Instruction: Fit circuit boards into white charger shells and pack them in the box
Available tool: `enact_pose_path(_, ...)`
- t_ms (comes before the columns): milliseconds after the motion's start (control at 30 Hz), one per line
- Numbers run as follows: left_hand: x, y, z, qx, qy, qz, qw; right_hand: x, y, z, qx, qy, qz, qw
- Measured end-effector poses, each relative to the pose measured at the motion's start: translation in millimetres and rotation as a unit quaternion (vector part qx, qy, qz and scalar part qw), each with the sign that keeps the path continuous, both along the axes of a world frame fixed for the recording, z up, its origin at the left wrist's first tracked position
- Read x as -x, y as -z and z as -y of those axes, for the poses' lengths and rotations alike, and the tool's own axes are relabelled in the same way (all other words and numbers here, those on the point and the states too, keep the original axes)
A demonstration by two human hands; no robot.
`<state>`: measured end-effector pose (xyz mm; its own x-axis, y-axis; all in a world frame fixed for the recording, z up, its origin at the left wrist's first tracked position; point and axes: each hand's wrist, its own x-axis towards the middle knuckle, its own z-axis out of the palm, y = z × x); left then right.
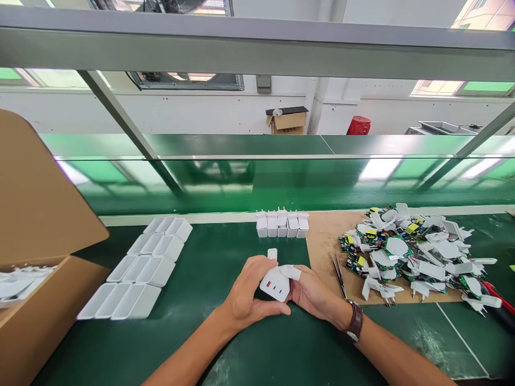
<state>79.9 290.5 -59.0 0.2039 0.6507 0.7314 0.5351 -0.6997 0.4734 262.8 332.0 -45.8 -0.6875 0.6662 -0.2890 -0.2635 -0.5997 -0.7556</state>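
Note:
A white charger housing (275, 285) with a red USB port and slot-shaped ports on its face is held between my two hands above the green bench. My left hand (248, 287) grips its left side, thumb below and fingers curled over the top. From the right, my right hand (311, 294) closes on it, its thumb wrapped in white and lying across the upper corner. A small white piece (272, 253) shows just behind my left fingers; whether it touches the charger I cannot tell. Beyond stands a row of white charger shells (282, 225).
White open housings (134, 273) stand in rows at left, beside a cardboard box (60, 316) of white parts. On a brown board (322, 241) at right lie tweezers (339, 273) and a heap of circuit boards with white plug parts (414, 254). Red-handled pliers (499, 297) lie far right.

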Motion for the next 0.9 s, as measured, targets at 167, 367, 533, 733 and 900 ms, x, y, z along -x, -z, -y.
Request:
enact_pose_path(167, -3, -4.3, 0, 0.025, -0.006, 0.009, 1.0, -1, 8.2, -1, 0.006, -0.057, -0.021, 0.998)
enact_pose_path(367, -3, -4.7, -1, 0.039, 0.0, 0.019, 0.999, 0, 10.2, 2, 0.006, -0.056, -0.019, 0.998)
enact_pose_path(533, 0, -4.3, 0, 0.036, -0.002, 0.005, 0.999, -3, 11.1, -3, -0.081, -0.002, 0.033, 0.996)
enact_pose_path(733, 5, -0.5, -4, 0.179, -0.087, 0.05, 0.979, -15, 7.1, -7, -0.464, 0.141, 0.267, 0.833)
enact_pose_path(900, 8, 2.4, -10, 0.197, -0.032, 0.075, 0.977, -18, 5.0, -3, -0.489, 0.107, 0.355, 0.789)
